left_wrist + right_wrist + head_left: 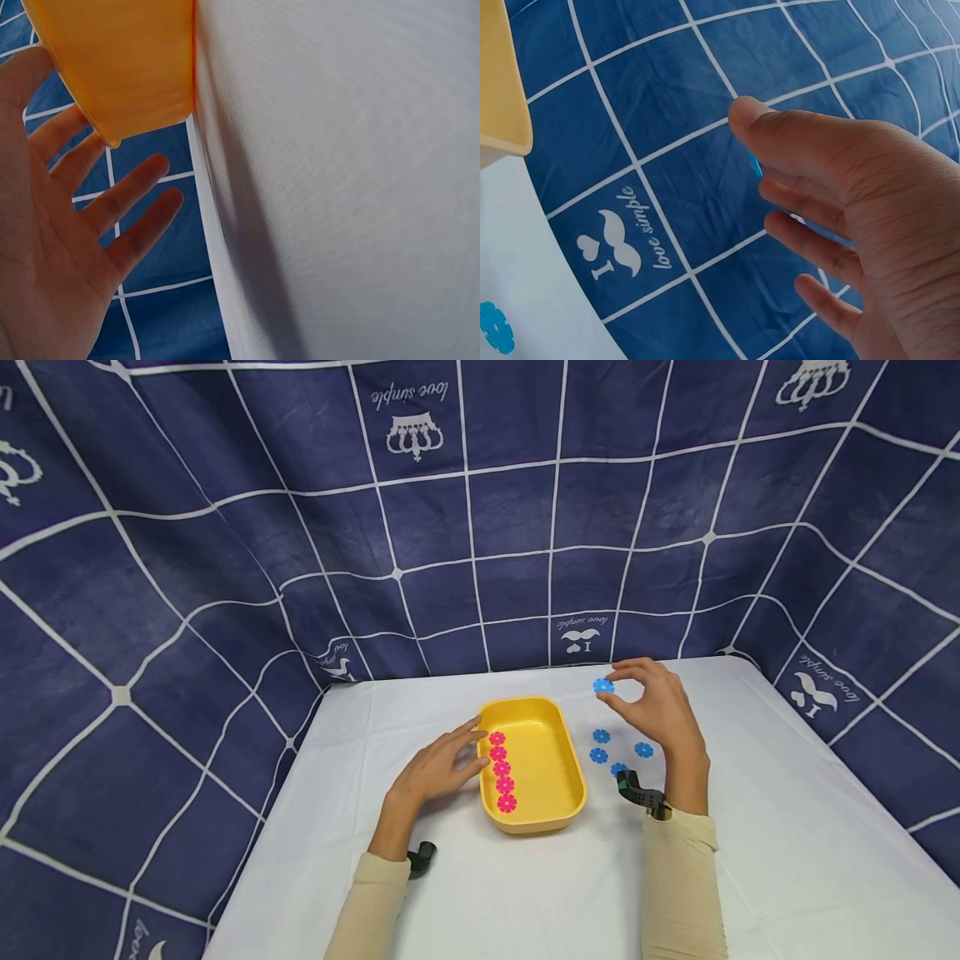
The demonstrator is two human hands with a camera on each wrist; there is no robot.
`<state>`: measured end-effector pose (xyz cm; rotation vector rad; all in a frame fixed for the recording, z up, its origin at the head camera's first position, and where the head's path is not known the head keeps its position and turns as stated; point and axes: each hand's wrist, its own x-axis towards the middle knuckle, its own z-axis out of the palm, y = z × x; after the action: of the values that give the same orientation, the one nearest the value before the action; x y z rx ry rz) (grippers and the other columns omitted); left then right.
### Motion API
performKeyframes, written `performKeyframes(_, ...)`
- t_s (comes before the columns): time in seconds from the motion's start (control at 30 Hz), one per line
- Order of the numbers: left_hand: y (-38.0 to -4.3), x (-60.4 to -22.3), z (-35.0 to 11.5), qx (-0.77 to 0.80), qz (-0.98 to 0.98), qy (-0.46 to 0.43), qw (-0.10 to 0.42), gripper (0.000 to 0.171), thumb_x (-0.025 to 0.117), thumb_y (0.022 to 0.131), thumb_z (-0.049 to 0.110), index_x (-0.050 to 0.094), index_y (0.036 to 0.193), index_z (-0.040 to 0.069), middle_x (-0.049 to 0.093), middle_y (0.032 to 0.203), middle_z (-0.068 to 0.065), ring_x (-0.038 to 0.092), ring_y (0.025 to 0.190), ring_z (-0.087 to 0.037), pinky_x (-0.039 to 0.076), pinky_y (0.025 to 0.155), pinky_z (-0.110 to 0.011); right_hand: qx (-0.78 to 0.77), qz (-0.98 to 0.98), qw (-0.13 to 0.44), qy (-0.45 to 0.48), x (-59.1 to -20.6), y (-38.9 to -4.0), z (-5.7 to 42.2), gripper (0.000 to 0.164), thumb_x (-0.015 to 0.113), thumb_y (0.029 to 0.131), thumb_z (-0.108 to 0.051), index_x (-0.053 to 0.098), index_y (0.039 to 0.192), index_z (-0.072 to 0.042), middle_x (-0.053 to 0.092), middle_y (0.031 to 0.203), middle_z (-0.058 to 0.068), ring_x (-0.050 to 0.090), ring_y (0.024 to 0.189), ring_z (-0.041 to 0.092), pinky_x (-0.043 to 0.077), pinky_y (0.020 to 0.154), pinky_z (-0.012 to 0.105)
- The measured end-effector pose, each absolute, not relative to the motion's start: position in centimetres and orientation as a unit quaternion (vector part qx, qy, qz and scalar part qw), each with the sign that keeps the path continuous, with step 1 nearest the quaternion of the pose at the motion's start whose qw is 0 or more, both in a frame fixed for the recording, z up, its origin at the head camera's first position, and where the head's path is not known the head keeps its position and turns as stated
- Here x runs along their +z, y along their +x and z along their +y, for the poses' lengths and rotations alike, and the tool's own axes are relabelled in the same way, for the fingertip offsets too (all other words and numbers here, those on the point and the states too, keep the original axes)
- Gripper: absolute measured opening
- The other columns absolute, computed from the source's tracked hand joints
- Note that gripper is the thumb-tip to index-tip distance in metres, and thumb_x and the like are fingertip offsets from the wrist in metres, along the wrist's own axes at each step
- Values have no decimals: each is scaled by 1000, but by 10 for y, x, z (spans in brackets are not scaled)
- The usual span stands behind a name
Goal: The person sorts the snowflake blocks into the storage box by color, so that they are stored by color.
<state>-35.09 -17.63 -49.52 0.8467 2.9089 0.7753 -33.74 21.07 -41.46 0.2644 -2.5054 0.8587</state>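
A yellow rectangular tray [551,789] rests on the white table, and a column of several pink snowflake discs [502,769] lies along its left side. At the tray's left rim is my left hand [435,768], its fingers spread and touching the edge; the left wrist view shows the same hand [75,202] beside the tray wall [127,67]. My right hand [656,706] pinches a blue snowflake disc [603,686] between thumb and index finger, right of the tray's far end. In the right wrist view only a sliver of that blue disc [755,165] shows behind the thumb.
Several blue snowflake discs [602,737] lie on the white tablecloth [525,893] to the right of the tray, one partly hidden by the right wrist camera [637,789]. A dark blue checked cloth [510,510] hangs behind the table and at both sides.
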Motion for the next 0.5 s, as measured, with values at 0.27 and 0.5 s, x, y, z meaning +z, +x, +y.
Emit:
performKeyframes(0.27,-351,-495,-178,246,931,269,5,62,63,104,56,59,156,25,32,175,14,41,157,-22,40,123,-54,315,-908,249,117,-414,-343,202,36,92,87,-21,81,114,-1,70,134,18,58,131,42,36,114,71)
performKeyframes(0.5,-351,-495,-177,250,930,270,6,61,64,104,55,58,157,25,31,175,15,40,157,-21,40,123,-53,314,-904,251,146,-410,-348,190,34,91,88,-21,81,115,-3,71,132,17,59,129,43,37,113,70)
